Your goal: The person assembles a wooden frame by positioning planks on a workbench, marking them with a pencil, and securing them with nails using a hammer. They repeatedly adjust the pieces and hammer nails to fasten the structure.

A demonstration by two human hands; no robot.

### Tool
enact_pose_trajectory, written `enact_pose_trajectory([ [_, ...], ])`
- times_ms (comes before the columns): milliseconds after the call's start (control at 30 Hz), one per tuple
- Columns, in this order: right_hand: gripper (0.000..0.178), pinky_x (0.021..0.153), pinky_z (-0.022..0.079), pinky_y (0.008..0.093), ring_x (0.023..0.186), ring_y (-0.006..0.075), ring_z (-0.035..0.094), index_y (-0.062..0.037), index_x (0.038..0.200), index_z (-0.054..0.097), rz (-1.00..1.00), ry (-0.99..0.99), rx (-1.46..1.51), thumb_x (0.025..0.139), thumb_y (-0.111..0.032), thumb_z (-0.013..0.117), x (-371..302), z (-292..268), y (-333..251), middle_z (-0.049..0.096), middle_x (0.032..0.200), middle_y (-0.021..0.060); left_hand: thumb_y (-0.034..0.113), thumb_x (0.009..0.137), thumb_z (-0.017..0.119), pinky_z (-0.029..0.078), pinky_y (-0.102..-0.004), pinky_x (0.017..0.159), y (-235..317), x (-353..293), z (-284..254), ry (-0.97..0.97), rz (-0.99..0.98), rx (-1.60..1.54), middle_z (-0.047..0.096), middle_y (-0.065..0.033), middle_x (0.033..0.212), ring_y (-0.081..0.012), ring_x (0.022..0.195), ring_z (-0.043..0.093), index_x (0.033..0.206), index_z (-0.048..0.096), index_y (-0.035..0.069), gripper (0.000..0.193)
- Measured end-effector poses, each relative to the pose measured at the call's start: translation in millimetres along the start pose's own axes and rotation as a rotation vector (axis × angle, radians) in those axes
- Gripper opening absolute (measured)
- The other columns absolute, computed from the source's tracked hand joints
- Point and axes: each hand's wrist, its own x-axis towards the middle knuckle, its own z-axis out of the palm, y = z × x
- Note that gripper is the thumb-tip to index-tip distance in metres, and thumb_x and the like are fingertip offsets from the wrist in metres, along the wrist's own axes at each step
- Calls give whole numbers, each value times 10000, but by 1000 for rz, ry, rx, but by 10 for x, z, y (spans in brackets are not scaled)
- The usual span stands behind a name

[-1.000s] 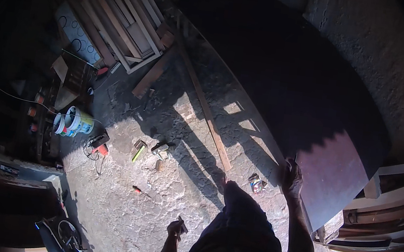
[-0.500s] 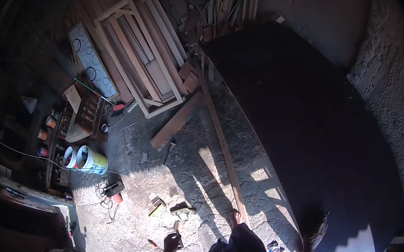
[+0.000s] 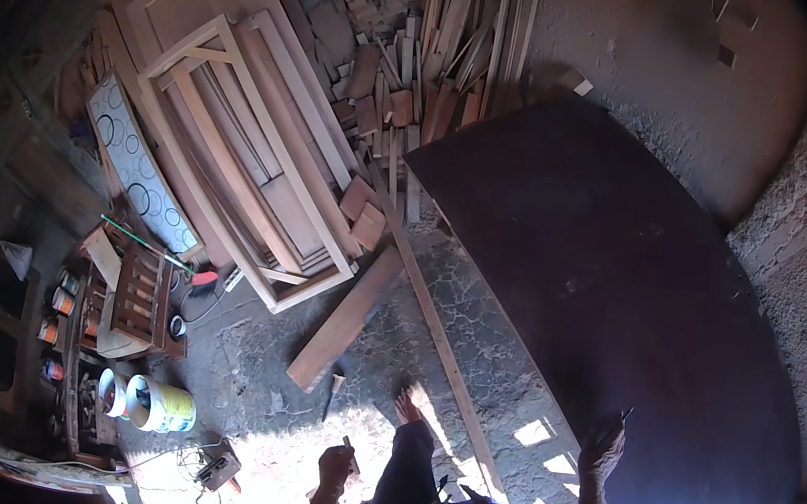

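Change: since half a second ago the view has tipped up, so the wood pile fills more of the top and the person sits lower at the bottom edge; the right hand has stayed on the big board
Left hand: the left hand [image 3: 335, 465], low and a bit left of the middle, is closed around a small thin thing, maybe a pencil or little tool; it is too small to tell which
Right hand: the right hand [image 3: 603, 450], low on the right, is spread open with the fingers pointing up, flat on the big dark board [image 3: 611, 288]
Big dark board: it fills the right side of the frame, going from the top middle down to the lower right corner, and lies just above the floor
Long thin strip: the long thin strip [image 3: 438, 342] lies on the floor just beside the board's left edge
Short plank: the short plank [image 3: 345, 320] lies on the cracked floor [image 3: 257, 375] in the middle, left of the strip
Frames: pale wooden frames [image 3: 237, 131] are stacked in the upper left
Scraps: wood scraps [image 3: 419, 42] are piled at the top middle
Buckets: paint buckets [image 3: 148, 404] stand at the lower left, near a tangle of cords
Doing it well: I think the flat hand should press near the edge so the board does not slide, and the bare foot [image 3: 407, 409] should stay away from the strip
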Motion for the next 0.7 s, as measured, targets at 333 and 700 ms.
enact_pose_trajectory([
  [333,575,1064,443,498,1297,425,530,-60,1460,455,140,34,163,977,-315,636,1940,1981,-1709,570,1382,236,196,891,806,541,-315,779,3542,2428,562,-188,557,200,714,-95,972,-155,899,681,1123,680,-40,354],
  [700,485,1203,284,578,1363,361,512,-108,1410,504,312,149,-146,990,-308,638,2059,2495,-1867,570,1425,162,228,882,819,565,-340,775,6231,3861,2266,-423,838,342,721,-108,929,-192,841,696,1068,668,-8,336],
])
